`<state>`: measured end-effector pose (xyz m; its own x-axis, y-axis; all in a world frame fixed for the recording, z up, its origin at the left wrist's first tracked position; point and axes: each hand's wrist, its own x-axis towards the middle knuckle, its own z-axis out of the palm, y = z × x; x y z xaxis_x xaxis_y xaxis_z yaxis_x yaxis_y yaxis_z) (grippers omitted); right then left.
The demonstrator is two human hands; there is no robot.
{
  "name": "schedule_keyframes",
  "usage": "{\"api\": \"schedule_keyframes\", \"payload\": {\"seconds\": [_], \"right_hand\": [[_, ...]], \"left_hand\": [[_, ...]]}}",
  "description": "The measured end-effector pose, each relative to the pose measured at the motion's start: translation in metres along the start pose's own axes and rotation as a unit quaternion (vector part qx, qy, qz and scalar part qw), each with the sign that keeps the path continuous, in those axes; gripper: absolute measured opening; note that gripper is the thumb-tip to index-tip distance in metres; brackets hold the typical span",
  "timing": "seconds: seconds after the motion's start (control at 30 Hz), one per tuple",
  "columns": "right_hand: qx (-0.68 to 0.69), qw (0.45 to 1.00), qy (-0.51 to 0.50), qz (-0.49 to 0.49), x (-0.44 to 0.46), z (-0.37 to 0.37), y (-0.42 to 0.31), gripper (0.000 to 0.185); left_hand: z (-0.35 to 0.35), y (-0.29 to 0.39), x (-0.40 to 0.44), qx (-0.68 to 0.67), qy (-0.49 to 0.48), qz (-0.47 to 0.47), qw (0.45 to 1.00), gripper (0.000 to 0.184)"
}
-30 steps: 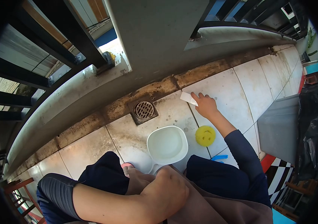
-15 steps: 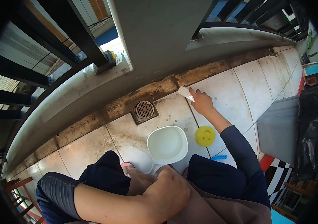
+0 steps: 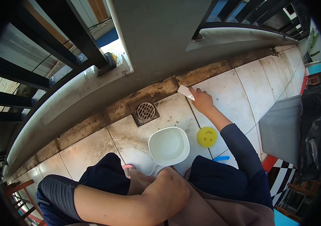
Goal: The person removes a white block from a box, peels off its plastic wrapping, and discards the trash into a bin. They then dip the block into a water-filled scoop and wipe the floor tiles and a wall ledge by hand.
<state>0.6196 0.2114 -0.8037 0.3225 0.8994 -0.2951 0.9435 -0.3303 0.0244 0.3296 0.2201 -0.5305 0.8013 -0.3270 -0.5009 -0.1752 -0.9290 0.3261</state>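
My right hand (image 3: 202, 100) reaches over the tiled floor and grips a small white packet (image 3: 186, 92), its far end beside the dirty ledge at the wall foot. My left hand (image 3: 168, 189) rests on my lap; its fingers are folded under or hidden, so its grip cannot be made out. Between my knees stands a white dipper (image 3: 169, 146) with water in it. A round yellow sponge (image 3: 206, 137) with a smiley face lies right of the dipper. Further right, near my knee, is a blue-handled tool (image 3: 221, 158), partly hidden.
A square floor drain (image 3: 145, 111) sits by the stained ledge (image 3: 121, 111). Behind rises a grey wall (image 3: 156, 37) with dark railings. At the right stand a grey bin (image 3: 281, 126) and a black plastic bag (image 3: 314, 132). A wooden chair (image 3: 19, 188) is at the lower left.
My right hand has moved slightly left and toward the wall with the white packet. My left hand, the dipper and the sponge have stayed in place.
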Motion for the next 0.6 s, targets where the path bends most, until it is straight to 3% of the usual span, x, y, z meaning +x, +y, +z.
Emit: {"api": "schedule_keyframes", "payload": {"seconds": [0.1, 0.2, 0.3, 0.6], "right_hand": [[0.014, 0.997, -0.065, 0.036, -0.011, -0.007, -0.001, 0.059], [-0.008, 0.994, -0.102, 0.038, -0.025, -0.014, 0.001, 0.06], [-0.027, 0.999, -0.027, 0.015, -0.013, 0.001, -0.001, 0.061], [0.119, 0.991, -0.059, 0.026, -0.011, -0.048, 0.016, 0.065]], "left_hand": [[0.011, -0.003, 0.0, 0.021, 0.044, 0.0, 0.999, 0.019], [0.003, -0.001, 0.0, -0.002, 0.01, 0.002, 1.0, 0.019], [0.019, 0.009, 0.01, 0.11, 0.022, -0.004, 0.994, 0.019], [0.007, 0.004, -0.006, 0.015, 0.033, 0.009, 0.999, 0.021]]}}
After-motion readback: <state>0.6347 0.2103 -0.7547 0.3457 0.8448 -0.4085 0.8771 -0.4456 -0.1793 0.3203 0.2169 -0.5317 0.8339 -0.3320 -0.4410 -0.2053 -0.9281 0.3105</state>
